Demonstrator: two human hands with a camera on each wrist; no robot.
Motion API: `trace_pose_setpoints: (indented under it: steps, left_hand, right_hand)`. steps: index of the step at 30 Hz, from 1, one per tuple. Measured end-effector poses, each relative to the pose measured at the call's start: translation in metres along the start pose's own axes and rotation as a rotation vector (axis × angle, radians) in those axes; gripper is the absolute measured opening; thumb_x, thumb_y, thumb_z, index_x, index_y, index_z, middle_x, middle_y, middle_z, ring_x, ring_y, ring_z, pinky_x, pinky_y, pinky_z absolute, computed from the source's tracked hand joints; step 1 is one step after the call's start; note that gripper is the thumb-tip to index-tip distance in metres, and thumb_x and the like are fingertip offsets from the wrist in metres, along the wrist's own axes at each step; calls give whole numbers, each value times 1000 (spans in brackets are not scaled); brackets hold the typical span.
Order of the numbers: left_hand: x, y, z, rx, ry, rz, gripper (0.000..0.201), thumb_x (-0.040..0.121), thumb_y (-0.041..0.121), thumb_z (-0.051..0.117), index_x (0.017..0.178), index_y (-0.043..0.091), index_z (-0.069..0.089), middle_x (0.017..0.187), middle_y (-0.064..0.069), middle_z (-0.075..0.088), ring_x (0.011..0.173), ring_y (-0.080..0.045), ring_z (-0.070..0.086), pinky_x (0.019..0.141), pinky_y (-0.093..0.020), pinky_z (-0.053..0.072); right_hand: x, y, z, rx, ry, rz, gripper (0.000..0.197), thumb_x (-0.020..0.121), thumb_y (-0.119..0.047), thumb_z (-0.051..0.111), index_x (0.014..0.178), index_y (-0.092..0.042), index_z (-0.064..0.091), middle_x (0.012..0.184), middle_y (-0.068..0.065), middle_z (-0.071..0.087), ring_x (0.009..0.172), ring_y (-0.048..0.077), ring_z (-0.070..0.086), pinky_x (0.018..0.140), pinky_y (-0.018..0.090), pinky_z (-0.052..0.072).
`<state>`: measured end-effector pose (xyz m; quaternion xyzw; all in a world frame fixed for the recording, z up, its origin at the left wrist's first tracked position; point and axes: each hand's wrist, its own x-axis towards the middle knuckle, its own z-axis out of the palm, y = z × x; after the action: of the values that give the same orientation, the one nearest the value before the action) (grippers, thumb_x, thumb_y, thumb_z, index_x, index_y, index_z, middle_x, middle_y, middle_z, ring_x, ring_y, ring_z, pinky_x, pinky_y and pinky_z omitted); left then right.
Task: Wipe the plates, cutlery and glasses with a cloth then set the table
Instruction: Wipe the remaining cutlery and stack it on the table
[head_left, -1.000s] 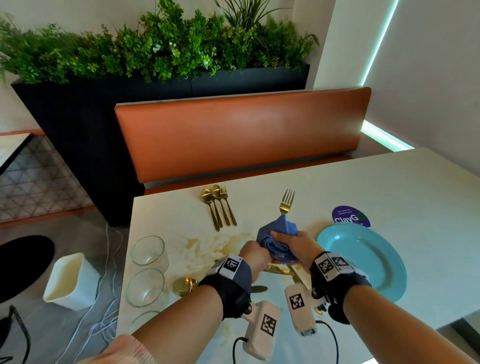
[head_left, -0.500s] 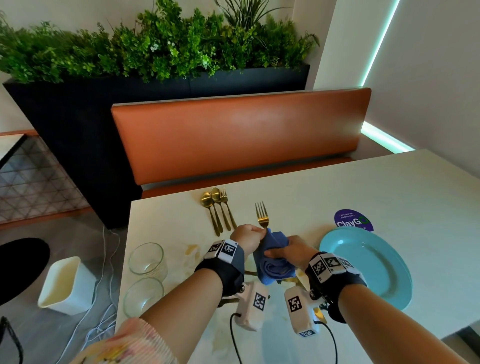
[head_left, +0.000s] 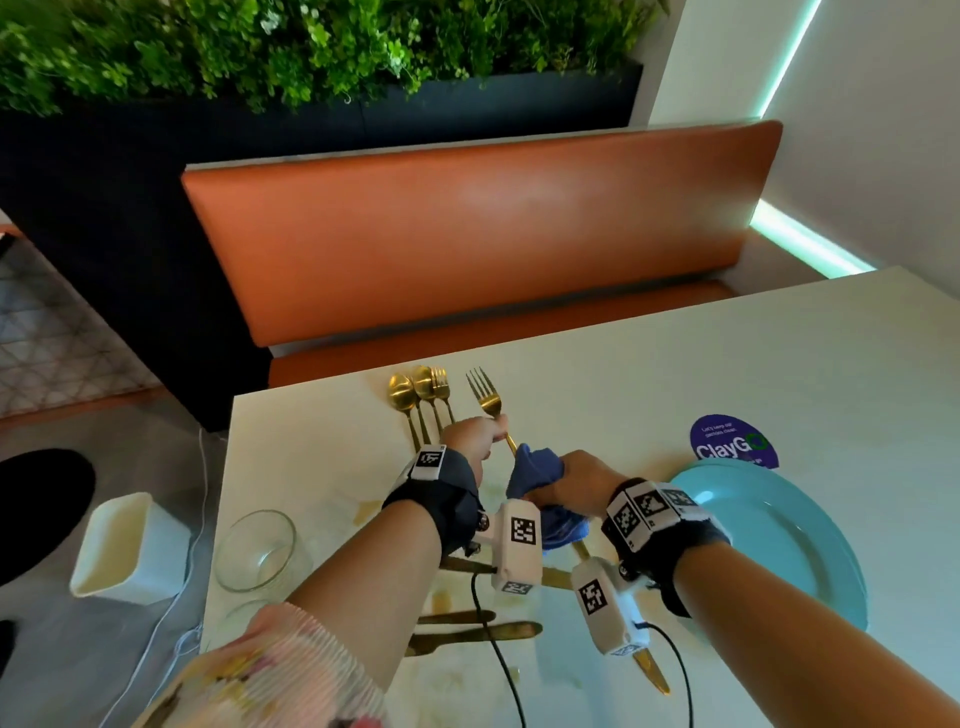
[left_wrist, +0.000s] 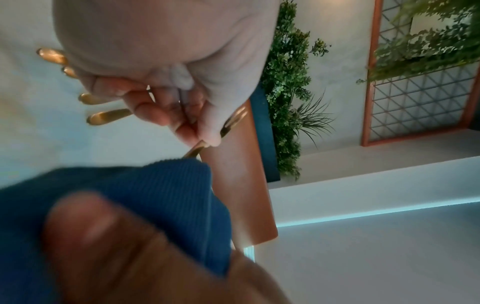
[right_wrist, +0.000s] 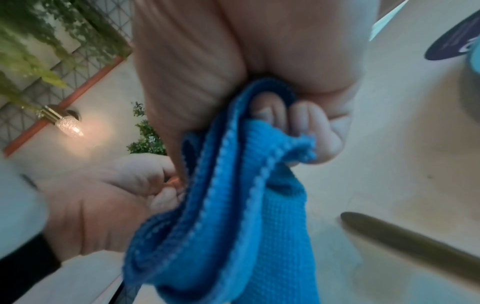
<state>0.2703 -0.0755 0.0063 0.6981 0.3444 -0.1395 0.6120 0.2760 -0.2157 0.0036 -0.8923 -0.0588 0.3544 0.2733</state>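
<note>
1. My left hand (head_left: 474, 435) pinches the gold fork (head_left: 487, 402) at its neck, thumb and fingers (left_wrist: 166, 115) curled tight on the metal, tines pointing away from me toward the bench (head_left: 483, 228).
2. My right hand (head_left: 576, 475) is clamped round the bunched blue cloth (head_left: 535, 473), fingers (right_wrist: 306, 123) curled into its folds; the fork's handle runs down into the cloth, so its lower end is hidden.
3. The two hands sit close together above the table (head_left: 649, 374), left a little farther out than right, both wrists bent downward, forearms reaching in from the near edge.
4. Just left of the held fork, two gold spoons and a second fork (head_left: 423, 395) lie side by side on the table near its far edge.
5. The blue plate (head_left: 779, 525) sits to the right of my right wrist, with a round purple sticker (head_left: 732, 441) beyond it.
6. Under my forearms lie several gold knives (head_left: 478, 629), partly covered by the wrist gear.
7. A clear glass (head_left: 257, 548) stands at the table's left edge, a second one just nearer to me, too blurred to tell more.
8. A white bin (head_left: 130, 545) sits on the floor to the left.
</note>
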Motion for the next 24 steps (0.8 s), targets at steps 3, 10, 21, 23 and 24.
trace_pose_setpoints:
  steps: [3, 10, 21, 23, 24]
  left_hand:
    - [33, 4, -13, -31, 120, -47, 32, 91, 36, 58, 95, 6, 67, 112, -7, 65, 101, -25, 57, 96, -34, 43]
    - [88, 7, -44, 384, 161, -7, 34, 99, 26, 45, 118, 3, 60, 126, -19, 59, 113, -32, 58, 98, -36, 44]
    - [142, -12, -32, 565, 357, -118, 38, 86, 43, 62, 100, 7, 62, 110, -12, 66, 98, -31, 61, 87, -37, 46]
    - [138, -10, -29, 618, 386, -89, 33, 88, 40, 59, 97, 9, 63, 107, -11, 66, 101, -31, 60, 90, -39, 45]
    - [135, -10, -28, 637, 389, -68, 32, 88, 40, 58, 96, 10, 64, 106, -9, 66, 101, -30, 60, 91, -39, 45]
  right_hand:
    - [14, 9, -11, -83, 18, 51, 40, 74, -37, 74, 93, -3, 67, 85, 7, 61, 79, 20, 56, 75, 31, 47]
    - [34, 24, -46, -76, 125, 91, 53, 76, -41, 72, 104, 4, 66, 106, 21, 68, 78, 22, 54, 71, 33, 45]
    - [51, 25, -53, -15, 148, 101, 45, 76, -39, 73, 103, -4, 66, 96, 10, 64, 88, 24, 59, 83, 35, 49]
    - [49, 26, -53, -1, 150, 111, 45, 75, -40, 73, 103, -5, 65, 95, 9, 63, 87, 24, 59, 83, 35, 50]
    - [47, 26, -53, 6, 151, 117, 46, 75, -40, 73, 103, -5, 65, 93, 8, 62, 86, 24, 58, 82, 35, 49]
